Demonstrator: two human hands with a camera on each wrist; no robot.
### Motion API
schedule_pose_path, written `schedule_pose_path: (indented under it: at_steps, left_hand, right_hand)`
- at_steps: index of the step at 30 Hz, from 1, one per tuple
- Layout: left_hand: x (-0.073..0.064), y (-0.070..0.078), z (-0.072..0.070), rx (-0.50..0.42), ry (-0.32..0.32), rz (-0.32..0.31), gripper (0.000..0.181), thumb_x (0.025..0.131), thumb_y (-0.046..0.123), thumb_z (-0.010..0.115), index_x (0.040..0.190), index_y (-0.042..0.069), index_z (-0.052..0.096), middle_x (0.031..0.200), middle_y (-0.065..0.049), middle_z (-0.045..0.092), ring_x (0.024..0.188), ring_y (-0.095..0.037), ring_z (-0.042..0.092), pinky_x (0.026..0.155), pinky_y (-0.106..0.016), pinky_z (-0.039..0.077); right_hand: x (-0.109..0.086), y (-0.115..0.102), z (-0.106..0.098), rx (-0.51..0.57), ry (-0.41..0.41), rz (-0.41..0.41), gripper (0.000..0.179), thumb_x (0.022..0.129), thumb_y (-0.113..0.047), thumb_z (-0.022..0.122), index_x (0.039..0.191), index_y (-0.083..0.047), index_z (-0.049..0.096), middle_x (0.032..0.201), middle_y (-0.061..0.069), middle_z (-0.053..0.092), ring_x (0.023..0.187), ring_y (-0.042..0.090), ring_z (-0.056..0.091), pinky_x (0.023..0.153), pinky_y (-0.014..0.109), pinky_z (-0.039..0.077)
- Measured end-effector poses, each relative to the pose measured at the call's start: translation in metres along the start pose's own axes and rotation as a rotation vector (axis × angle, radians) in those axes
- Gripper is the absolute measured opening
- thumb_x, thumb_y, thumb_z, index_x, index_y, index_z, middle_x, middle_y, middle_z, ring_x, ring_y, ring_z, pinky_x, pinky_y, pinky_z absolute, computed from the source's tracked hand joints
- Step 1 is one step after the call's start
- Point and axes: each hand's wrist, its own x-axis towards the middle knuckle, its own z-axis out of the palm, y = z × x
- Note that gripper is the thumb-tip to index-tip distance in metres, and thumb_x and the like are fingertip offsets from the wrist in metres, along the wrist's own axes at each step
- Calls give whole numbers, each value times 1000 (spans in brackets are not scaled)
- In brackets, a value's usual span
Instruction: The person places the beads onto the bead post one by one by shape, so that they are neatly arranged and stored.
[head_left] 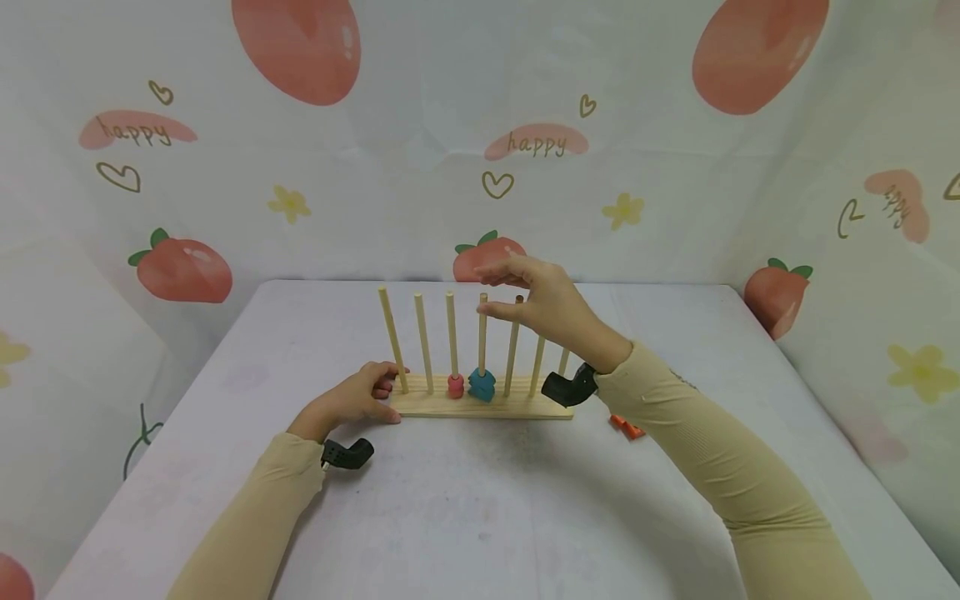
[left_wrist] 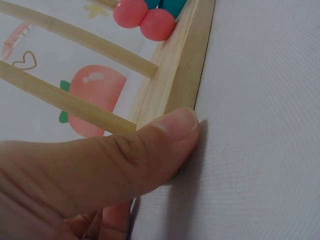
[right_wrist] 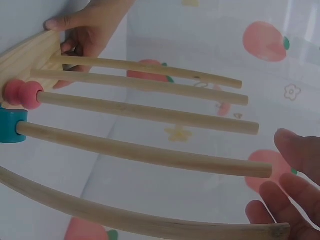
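A wooden peg rack (head_left: 525, 407) with a row of upright dowels stands on the table. My left hand (head_left: 356, 396) holds the base by its left end, thumb (left_wrist: 165, 132) along the front edge and fingers behind. A pink bead piece (head_left: 455, 388) sits low on the third dowel from the left, and a teal piece (head_left: 482, 386) sits at the foot of the dowel beside it. Above the rack, my right hand (head_left: 543, 304) is held with thumb and fingers apart, near the top of the teal piece's dowel (right_wrist: 150, 151). Nothing shows between those fingers.
Orange pieces (head_left: 627, 427) lie on the table to the right of the rack, partly behind the right sleeve (head_left: 690, 417). A fruit-printed cloth (head_left: 420, 167) hangs behind the table. Dark wrist cameras (head_left: 348, 454) are worn on both wrists.
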Motion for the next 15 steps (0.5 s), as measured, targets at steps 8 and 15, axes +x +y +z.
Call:
schedule_pose_path:
  at_steps: [8, 15]
  left_hand:
    - [0, 0, -1, 9, 4, -8, 78, 69, 6, 86, 136, 1, 47, 119, -17, 38, 107, -27, 41, 95, -38, 40]
    - [0, 2, 0, 15, 11, -7, 78, 69, 5, 85, 136, 1, 47, 119, -17, 39, 107, -27, 42, 95, -39, 40]
  right_hand:
    - [0, 0, -1, 5, 1, -23, 43, 79, -18, 80, 119, -12, 65, 113, 3, 66, 108, 16, 61, 97, 29, 47]
    - [-5, 3, -3, 15, 12, -106, 47, 81, -18, 78, 125, -10, 61, 123, 5, 64, 116, 19, 59, 97, 35, 46]
